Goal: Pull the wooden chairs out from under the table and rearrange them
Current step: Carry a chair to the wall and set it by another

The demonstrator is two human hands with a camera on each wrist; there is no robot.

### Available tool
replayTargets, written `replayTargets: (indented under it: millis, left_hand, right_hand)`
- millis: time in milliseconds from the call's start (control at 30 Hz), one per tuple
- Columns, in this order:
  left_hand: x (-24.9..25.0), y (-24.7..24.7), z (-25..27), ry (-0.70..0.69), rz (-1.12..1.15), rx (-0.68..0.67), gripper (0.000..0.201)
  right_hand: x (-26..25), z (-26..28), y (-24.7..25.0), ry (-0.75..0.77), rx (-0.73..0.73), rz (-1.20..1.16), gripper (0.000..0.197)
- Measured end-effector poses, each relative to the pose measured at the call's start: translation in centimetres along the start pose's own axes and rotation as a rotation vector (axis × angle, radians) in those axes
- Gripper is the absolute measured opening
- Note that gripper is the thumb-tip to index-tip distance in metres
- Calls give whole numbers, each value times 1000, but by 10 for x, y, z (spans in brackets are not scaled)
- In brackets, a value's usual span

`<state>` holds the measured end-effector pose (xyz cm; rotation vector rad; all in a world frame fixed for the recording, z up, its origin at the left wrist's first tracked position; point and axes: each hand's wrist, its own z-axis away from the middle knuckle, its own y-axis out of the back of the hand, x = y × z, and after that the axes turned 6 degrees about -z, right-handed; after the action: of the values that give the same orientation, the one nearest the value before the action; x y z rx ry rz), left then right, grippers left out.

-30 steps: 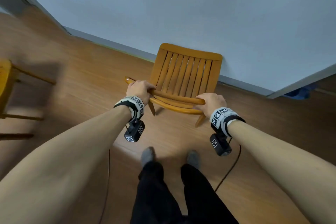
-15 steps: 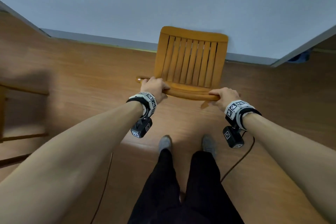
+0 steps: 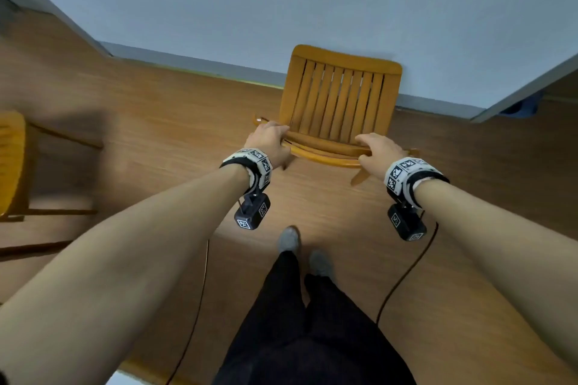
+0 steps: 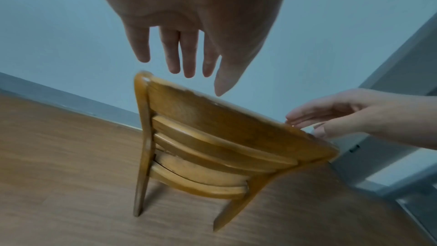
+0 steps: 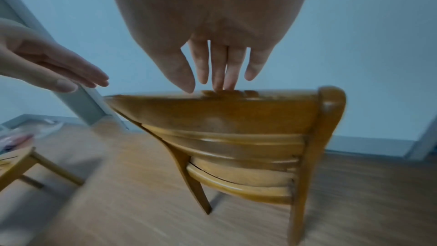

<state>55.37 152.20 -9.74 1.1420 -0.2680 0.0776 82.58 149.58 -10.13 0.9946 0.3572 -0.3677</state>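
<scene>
A wooden chair [image 3: 339,103] with a slatted seat stands on the floor, its front against the pale wall, its backrest toward me. My left hand [image 3: 268,142] hovers with straight fingers just above the left end of the top rail [image 4: 212,111] and holds nothing. My right hand [image 3: 377,147] is open too, and its fingertips [image 5: 222,86] touch the top rail [image 5: 224,108] near the right end. In the left wrist view the chair [image 4: 205,147] shows from behind, with my right hand [image 4: 335,117] at its far end. In the right wrist view my left hand [image 5: 59,74] hangs clear of the rail.
A second wooden chair [image 3: 12,166] stands at the left edge, also seen low left in the right wrist view [image 5: 16,164]. The pale wall [image 3: 281,3] with a grey skirting runs behind. A door frame [image 3: 528,87] is at the right. Cables trail on the wooden floor [image 3: 140,134] by my feet.
Both hands gripped the top rail earlier; now the fingers have straightened and let go, the left lifted clear. The chair stands closer to the wall than one second ago.
</scene>
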Motion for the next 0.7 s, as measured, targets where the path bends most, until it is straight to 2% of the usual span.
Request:
replayTargets:
  millis: [200, 367, 533, 700]
  left_hand:
    - [-61, 60, 50, 205, 57, 109, 59]
    - [-145, 111, 92, 391, 122, 198, 58]
    - [-254, 149, 117, 551, 177, 275, 58]
    - [-390, 185, 128, 683, 233, 322, 55]
  right_hand:
    - [-90, -20, 16, 145, -11, 63, 52]
    - [-203, -48, 12, 288, -18, 86, 52]
    - [-338, -91, -17, 417, -35, 72, 49]
    - [-478, -143, -60, 495, -90, 118, 50]
